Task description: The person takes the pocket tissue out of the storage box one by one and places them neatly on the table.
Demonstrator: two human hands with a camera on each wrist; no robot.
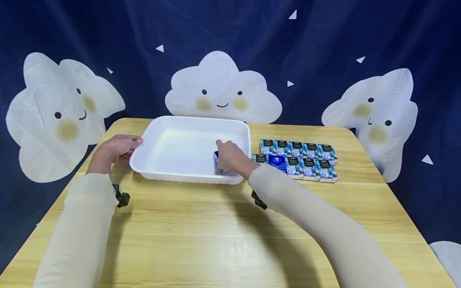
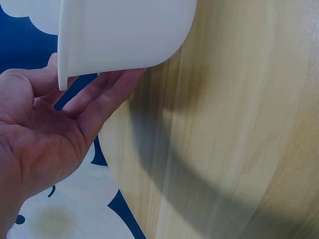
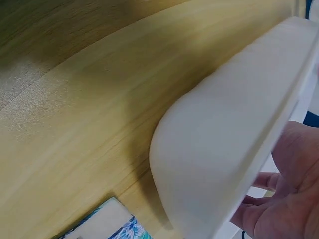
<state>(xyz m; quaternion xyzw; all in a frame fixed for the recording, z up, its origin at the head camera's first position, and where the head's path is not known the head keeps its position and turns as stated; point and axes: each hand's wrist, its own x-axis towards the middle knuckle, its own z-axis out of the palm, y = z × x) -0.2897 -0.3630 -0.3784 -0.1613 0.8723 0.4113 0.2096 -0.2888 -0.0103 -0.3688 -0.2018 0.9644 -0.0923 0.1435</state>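
A white plastic tray (image 1: 173, 176) stands on the table. My left hand (image 1: 120, 147) holds its left rim, thumb at the top edge; in the left wrist view the fingers of my left hand (image 2: 55, 119) lie against the outer wall. Reaching over the right side, my right hand (image 1: 232, 156) grips a small pack (image 1: 216, 157) inside the tray, low near the floor. Only a dark blue and white edge of that pack shows. The tray wall (image 3: 214, 129) hides the pack in the right wrist view, where part of my right hand (image 3: 284, 199) appears.
Right of the tray, two rows of small blue floral packs (image 1: 298, 150) lie on the wooden table (image 1: 187, 232). One plain dark blue pack (image 1: 277, 162) is in the front row. A navy curtain (image 1: 230, 28) with cloud prints hangs behind the table.
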